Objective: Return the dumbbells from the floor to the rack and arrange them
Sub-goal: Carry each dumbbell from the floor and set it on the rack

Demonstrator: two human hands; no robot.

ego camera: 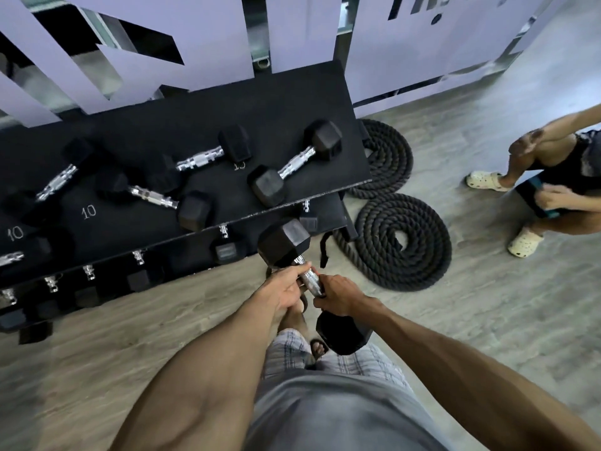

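The black two-tier dumbbell rack (276, 102) is standing against the wall, its top shelf carrying four hex dumbbells lying at loose angles, none squared up over the painted "10" marks (88, 211). Beside the rack's right end, two coiled battle ropes (403, 242) are lying on the floor, and a crouching person (553, 164) is sitting well apart from them on the right.

The hex dumbbell (309, 279) in hand is hanging in the air just in front of the rack's right corner, off the floor and not yet on a shelf. It is tilting, one head pointing up toward the shelf edge and the other hanging low near the person's legs. Both hands are sharing the chrome handle, probably because the weight is too heavy for one. The left hand (286, 288) is curling its fingers around the upper part, and the right hand (338, 294) is gripping tightly just below it.
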